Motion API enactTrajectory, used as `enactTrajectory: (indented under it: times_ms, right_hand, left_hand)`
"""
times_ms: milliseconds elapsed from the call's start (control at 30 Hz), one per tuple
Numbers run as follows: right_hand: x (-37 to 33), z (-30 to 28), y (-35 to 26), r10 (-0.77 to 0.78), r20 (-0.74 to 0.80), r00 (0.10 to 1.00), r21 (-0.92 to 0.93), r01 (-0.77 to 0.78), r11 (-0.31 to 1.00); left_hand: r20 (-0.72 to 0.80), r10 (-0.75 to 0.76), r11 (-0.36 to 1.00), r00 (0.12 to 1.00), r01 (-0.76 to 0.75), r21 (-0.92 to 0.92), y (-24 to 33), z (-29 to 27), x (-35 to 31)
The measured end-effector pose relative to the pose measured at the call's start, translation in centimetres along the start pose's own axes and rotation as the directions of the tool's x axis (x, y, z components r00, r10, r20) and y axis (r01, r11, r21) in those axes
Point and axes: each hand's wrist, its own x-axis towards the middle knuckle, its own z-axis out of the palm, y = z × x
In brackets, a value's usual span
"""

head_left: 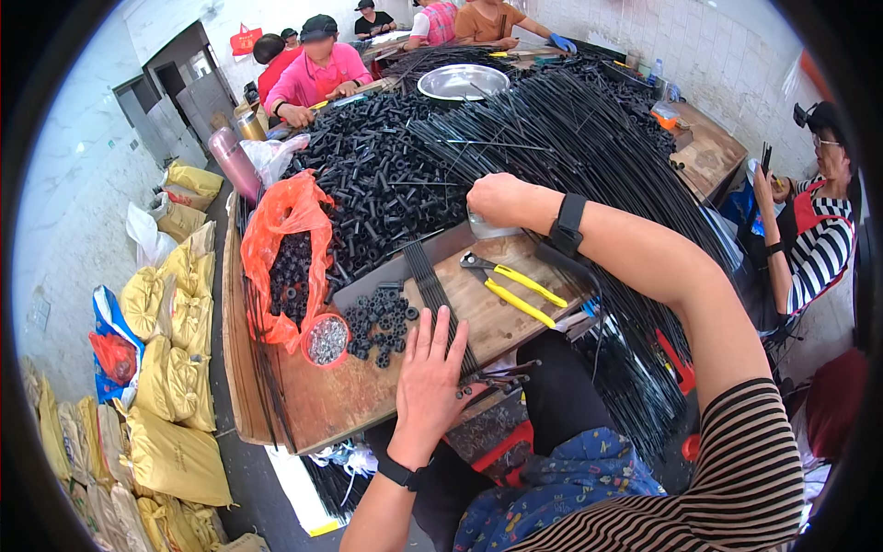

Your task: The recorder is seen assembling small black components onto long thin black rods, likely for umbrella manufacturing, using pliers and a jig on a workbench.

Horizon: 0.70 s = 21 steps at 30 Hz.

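My left hand (429, 368) lies with its fingers stretched out at the table's front edge, touching a row of thin black rods (425, 276). The rods' near ends stick out past the edge beside my thumb. My right hand (501, 200) is closed at the edge of the big pile of long black rods (589, 138); what its fingers hold is hidden. Just under it shows something clear, like plastic. Yellow-handled pincers (515, 287) lie on the wood between my hands. Small black rings (377, 317) are scattered left of the row of rods, next to a red cup (328, 340) of small metal parts.
A heap of short black tubes (377, 166) covers the table's middle, with a metal bowl (463, 82) behind. An orange plastic bag (276, 239) of black parts stands at the left. Yellow sacks (175, 442) line the left wall. Other people work across the table and at the right.
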Motion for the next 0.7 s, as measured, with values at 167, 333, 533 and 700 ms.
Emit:
enactTrajectory:
  times_ms: [167, 333, 533, 700]
  right_hand:
    - [0.0, -0.5, -0.1, -0.013, 0.005, 1.000, 0.055, 0.013, 0.998]
    - [-1.0, -1.9, -0.1, 0.022, -0.145, 0.989, 0.098, -0.008, 0.995]
    - [-0.3, -2.7, -2.8, 0.190, -0.388, 0.902, 0.608, 0.095, 0.788]
    - [-1.0, -0.2, -4.7, 0.284, -0.352, 0.892, 0.761, 0.096, 0.641]
  left_hand:
    - [-0.004, -0.004, 1.000, 1.000, 0.004, -0.012, -0.2, 0.1, -0.2]
    - [-0.020, -0.012, 0.997, 1.000, 0.011, -0.071, 0.4, 0.0, 0.3]
    - [-0.031, -0.005, 1.000, 1.000, 0.005, -0.011, -0.1, 0.5, -0.2]
    - [-0.029, -0.009, 1.000, 1.000, 0.008, -0.019, 0.0, 0.4, -0.2]
